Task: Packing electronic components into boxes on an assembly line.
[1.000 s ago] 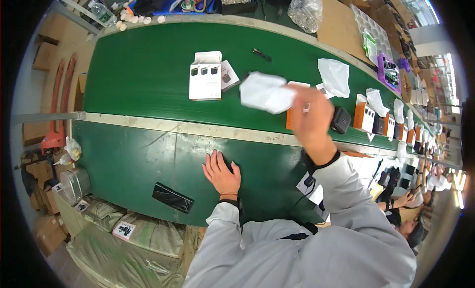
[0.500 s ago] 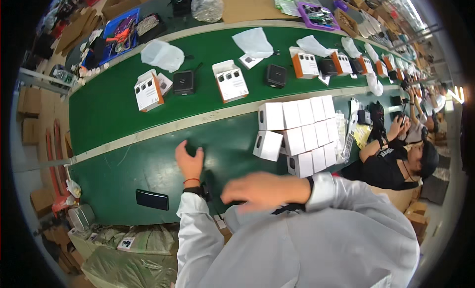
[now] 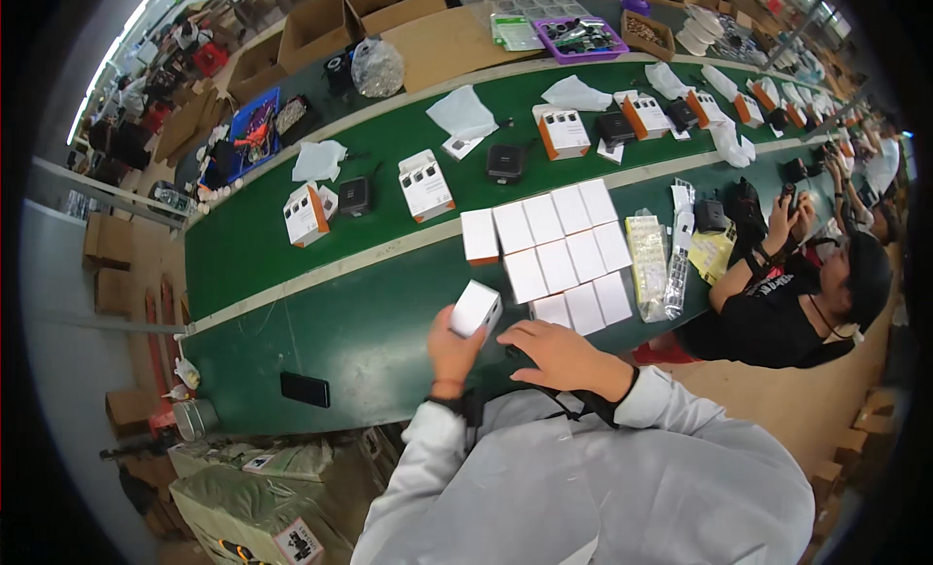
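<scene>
My left hand is closed around a small white box, held tilted above the green bench in front of me. Just to its right, my right hand hovers with thumb and fingers apart, its fingertips close to the box. A dark patch shows between that thumb and the fingers; I cannot make out what it is. Beyond both hands stand several rows of similar white boxes set close together. One white box stands at their left end, slightly apart from them.
A black phone lies to the left on the bench. Along the far green strip are orange-and-white cartons, black devices and white bags. Clear plastic packs lie right of the boxes. A co-worker sits at the right.
My left hand has moved right and now holds a white box; half a second ago it was empty. The box at the left of the middle row has gone from the group. The view has shifted.
</scene>
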`<state>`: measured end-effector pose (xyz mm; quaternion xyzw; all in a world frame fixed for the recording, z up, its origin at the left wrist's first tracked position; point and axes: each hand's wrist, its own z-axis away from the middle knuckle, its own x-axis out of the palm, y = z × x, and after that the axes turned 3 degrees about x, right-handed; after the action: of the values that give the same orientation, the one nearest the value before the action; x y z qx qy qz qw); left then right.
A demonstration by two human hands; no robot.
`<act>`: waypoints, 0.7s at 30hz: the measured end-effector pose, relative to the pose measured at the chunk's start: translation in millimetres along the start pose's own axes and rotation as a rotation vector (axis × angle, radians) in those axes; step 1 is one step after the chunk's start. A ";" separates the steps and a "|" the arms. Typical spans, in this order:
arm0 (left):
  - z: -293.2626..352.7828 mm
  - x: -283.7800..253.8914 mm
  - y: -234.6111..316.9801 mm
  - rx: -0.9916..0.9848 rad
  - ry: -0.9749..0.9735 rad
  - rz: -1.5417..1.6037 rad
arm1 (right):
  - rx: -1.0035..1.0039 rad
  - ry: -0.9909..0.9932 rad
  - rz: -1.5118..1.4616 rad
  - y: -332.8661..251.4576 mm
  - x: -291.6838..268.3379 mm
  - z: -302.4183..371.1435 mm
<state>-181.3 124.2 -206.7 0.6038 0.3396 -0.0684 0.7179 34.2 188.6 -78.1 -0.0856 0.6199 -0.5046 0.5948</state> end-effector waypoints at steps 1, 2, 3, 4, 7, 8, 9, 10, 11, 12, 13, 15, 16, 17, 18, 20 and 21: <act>10.1 -17.6 10.1 -0.047 -0.031 0.117 | 0.000 0.018 -0.004 9.0 1.5 4.6; 22.2 -36.4 19.8 -0.018 -0.069 0.164 | 0.000 0.116 -0.060 12.6 3.6 8.3; 31.5 -51.1 31.8 0.009 -0.109 0.211 | 0.001 0.213 -0.117 18.6 5.5 10.1; 45.0 -65.0 47.2 0.013 -0.107 0.197 | -0.038 0.143 -0.184 26.9 11.9 9.9; 80.4 -79.9 74.8 -0.132 -0.098 0.689 | -0.003 -0.134 -0.668 3.6 5.2 4.5; 88.1 -69.7 83.7 -0.208 0.111 0.753 | -0.018 -0.135 -0.673 0.5 8.1 5.1; 94.3 -59.6 91.2 -0.280 0.325 0.814 | 0.032 -0.018 -0.562 -1.5 13.0 5.7; 101.6 -50.8 91.7 -0.311 0.357 0.758 | 0.081 0.098 -0.449 -4.2 19.2 6.3; 107.1 -42.8 100.1 -0.259 0.279 0.900 | 0.069 0.097 -0.452 -7.5 28.7 7.0; 111.6 -31.2 106.6 -0.298 0.317 0.872 | 0.028 0.184 -0.366 -12.9 40.3 7.8; 113.1 -20.5 112.9 -0.337 0.355 0.847 | -0.012 0.273 -0.280 -16.5 50.2 11.5; 110.4 -29.6 120.1 -0.391 0.462 0.833 | -0.152 0.234 -0.194 -26.8 35.9 28.1; 116.5 -49.6 107.6 -0.429 0.314 0.990 | -0.177 -0.009 -0.196 -31.6 19.0 32.7; 124.6 -63.9 99.3 -0.460 0.154 1.146 | -0.195 -0.249 -0.189 -32.8 4.0 35.6; 134.4 -71.0 100.4 -0.408 0.100 1.060 | -0.229 -0.246 -0.194 -30.2 -5.1 35.2; 144.3 -81.2 108.5 -0.203 -0.023 0.817 | -0.460 -0.141 -0.152 -21.1 -13.8 22.8; 149.9 -84.8 115.0 -0.011 -0.144 0.563 | -0.683 -0.034 -0.116 -19.3 -15.6 20.2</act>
<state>-126.6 -9.1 -58.0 0.6641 0.1069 0.0927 0.7341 45.6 179.8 -49.5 -0.3230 0.7371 -0.2996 0.5125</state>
